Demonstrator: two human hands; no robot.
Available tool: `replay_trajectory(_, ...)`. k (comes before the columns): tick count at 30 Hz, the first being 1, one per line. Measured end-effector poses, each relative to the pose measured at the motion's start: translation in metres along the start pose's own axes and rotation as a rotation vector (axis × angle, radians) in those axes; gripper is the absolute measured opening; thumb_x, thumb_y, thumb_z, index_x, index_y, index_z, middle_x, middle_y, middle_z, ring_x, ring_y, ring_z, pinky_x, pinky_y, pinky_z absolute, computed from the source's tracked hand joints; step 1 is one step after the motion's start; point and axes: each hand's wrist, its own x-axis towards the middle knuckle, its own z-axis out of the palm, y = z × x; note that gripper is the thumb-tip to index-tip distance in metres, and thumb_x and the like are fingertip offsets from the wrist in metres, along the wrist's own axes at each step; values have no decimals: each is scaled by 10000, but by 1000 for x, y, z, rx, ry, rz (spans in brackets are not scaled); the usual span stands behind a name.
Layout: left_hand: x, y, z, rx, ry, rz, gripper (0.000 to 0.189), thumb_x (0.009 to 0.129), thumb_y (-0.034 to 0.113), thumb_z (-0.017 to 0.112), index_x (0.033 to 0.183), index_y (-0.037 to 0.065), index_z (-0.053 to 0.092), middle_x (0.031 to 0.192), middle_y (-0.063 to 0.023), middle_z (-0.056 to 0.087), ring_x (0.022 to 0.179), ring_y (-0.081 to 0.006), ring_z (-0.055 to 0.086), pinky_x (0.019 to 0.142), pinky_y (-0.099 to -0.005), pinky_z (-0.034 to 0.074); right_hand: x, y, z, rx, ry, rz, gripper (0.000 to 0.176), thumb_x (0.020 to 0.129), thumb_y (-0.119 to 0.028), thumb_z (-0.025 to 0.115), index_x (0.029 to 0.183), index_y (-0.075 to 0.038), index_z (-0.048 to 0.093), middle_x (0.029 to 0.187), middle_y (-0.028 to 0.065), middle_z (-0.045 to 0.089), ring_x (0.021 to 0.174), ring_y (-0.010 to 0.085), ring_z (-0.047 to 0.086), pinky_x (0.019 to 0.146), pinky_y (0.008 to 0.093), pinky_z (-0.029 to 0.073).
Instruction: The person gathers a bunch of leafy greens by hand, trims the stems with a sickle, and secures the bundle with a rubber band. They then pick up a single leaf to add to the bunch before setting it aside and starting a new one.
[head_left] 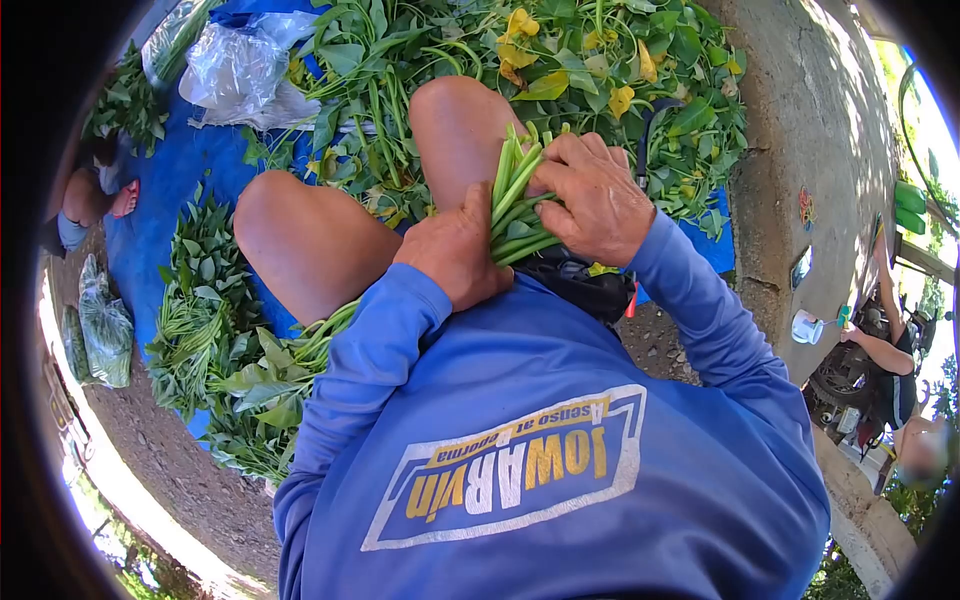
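A bundle of green leafy stems (516, 215) lies across my lap, its stem ends pointing up in the view. My left hand (455, 245) is closed around the stems from the left. The fingers of my right hand (597, 198) are bent and pressed on the same stems near their ends. Part of the bundle is hidden by my hands; leafy greens (270, 385) emerge beneath my left forearm. Just past my right hand lies a dark curved blade with a black handle (642, 160). A black bag-like item (572, 285) sits below my right wrist.
A large heap of leafy greens (690, 130) with yellow leaves spreads ahead on a blue tarp (145, 225). Clear plastic (240, 75) lies at upper left. Bagged greens (105, 325) stand at far left. One person (85, 195) is at left, another (885, 365) beside a motorbike (845, 375) at right.
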Motion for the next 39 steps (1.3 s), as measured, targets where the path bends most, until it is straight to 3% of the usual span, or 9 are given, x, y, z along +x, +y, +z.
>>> replay_trajectory(6,19,-9,5,6,-45,28,692,710,279,789,1261,-73,561,1015,-344,705,989,-497,697,889,-529,563,12,-2,-57,-48,264,-145,423,759,-214,807,1135,-66,679,1264,106,608,1227,339,554,1038,564,413)
replay_trajectory(11,20,-12,-10,-144,-145,112,667,694,270,799,1236,-68,607,1033,-332,707,985,-479,703,901,-491,564,9,-1,9,-389,-28,-332,664,643,-282,876,1249,-139,645,1219,58,656,1212,318,611,1165,620,366)
replay_trajectory(13,22,-13,-14,-237,-143,140,634,699,235,796,1231,-59,618,1034,-309,717,976,-444,715,895,-475,565,15,8,8,-355,-226,-236,609,654,-266,862,1214,-145,653,1199,46,654,1236,288,605,1186,632,343)
replay_trajectory(18,21,-14,-15,-493,-170,126,571,719,71,787,1257,-31,623,1009,-182,750,946,-303,736,856,-406,573,34,13,-2,-356,4,-418,541,728,-103,788,1253,-147,662,1248,79,664,1340,289,563,1202,643,315)
replay_trajectory(23,-3,-51,-52,-1148,-159,69,608,713,59,814,1281,-19,611,961,-130,716,810,-200,701,787,-312,563,14,-6,-77,264,701,-137,456,823,-95,826,1260,-65,697,1210,103,714,1116,251,681,1015,419,522)
replay_trajectory(26,-22,-58,-67,-1354,3,132,534,697,48,806,1205,-14,654,934,-140,725,773,-245,711,742,-382,600,3,-10,-42,1054,307,323,254,915,-75,777,1150,2,719,1018,77,733,897,142,687,812,259,543)
replay_trajectory(30,-21,-63,-68,-1332,55,102,533,693,58,793,1207,5,661,923,-137,712,768,-253,703,727,-384,608,35,-48,6,1221,61,378,297,937,-163,807,1158,-2,691,1032,66,717,934,123,680,791,304,568)
replay_trajectory(36,-9,-56,-57,-1344,-151,176,508,682,131,791,1152,-7,655,903,-150,684,771,-272,688,729,-397,581,88,-40,22,1946,-40,-35,628,895,-177,844,1398,8,516,1211,119,682,1028,239,714,887,384,595)
replay_trajectory(39,-1,-64,-59,-1324,-311,189,492,674,174,810,1101,-13,652,895,-155,687,790,-284,683,754,-403,561,102,-59,16,1748,157,12,653,848,-161,861,1390,2,535,1191,114,689,1030,235,712,910,375,588)
